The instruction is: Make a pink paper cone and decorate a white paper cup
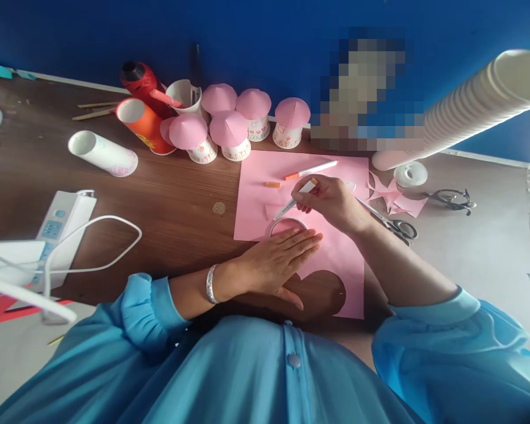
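Note:
A pink paper sheet (256,171) lies on the brown table, with a round piece cut out near its lower edge. My left hand (278,259) lies flat on the sheet, fingers stretched out over the near side of a thin-rimmed ring (287,220). Pinched in my right hand (320,197) is a white marker (287,207), its tip down by the ring's upper left edge. An orange cap (272,185) and a second, orange-and-white marker (311,170) rest on the sheet. Scissors (400,227) lie partly hidden under my right forearm.
Paper cups with pink cone tops (229,129) stand at the back. A tall stack of cups (481,106) leans at the right, near a tape roll (410,174), pink scraps (391,194) and glasses (453,200). A power strip (62,229) with white cables is at left.

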`<state>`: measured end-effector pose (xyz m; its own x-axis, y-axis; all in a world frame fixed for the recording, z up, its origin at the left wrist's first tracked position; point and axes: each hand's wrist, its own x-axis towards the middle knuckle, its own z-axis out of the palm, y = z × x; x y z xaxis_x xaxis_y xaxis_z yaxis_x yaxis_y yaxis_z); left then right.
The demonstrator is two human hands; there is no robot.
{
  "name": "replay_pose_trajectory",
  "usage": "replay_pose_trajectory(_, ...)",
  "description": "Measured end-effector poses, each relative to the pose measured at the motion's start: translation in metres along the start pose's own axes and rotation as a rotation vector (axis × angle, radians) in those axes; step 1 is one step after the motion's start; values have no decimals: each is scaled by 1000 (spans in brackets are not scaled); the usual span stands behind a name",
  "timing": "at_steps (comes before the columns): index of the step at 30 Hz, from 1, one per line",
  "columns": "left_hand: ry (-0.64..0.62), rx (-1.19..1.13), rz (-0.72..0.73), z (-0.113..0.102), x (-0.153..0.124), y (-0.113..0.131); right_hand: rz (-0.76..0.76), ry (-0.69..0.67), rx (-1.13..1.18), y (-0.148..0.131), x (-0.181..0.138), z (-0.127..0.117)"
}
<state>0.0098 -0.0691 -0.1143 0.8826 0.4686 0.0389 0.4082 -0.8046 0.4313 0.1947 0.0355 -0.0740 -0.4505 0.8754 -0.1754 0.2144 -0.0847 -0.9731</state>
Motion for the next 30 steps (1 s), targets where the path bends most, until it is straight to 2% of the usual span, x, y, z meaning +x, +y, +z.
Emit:
replay_pose_trajectory(15,37,24,-7,1,-1,1,46,-290,-118,-3,29,8)
replay_pose_trajectory(21,81,3,8,0,-1,1,72,-345,-206,-11,41,11)
replay_pose_trajectory(27,90,50,24,2,0,0,43,-423,-166,-11,51,10)
replay_pose_trajectory(30,83,40,15,2,0,0,40,-407,-143,-7,52,7)
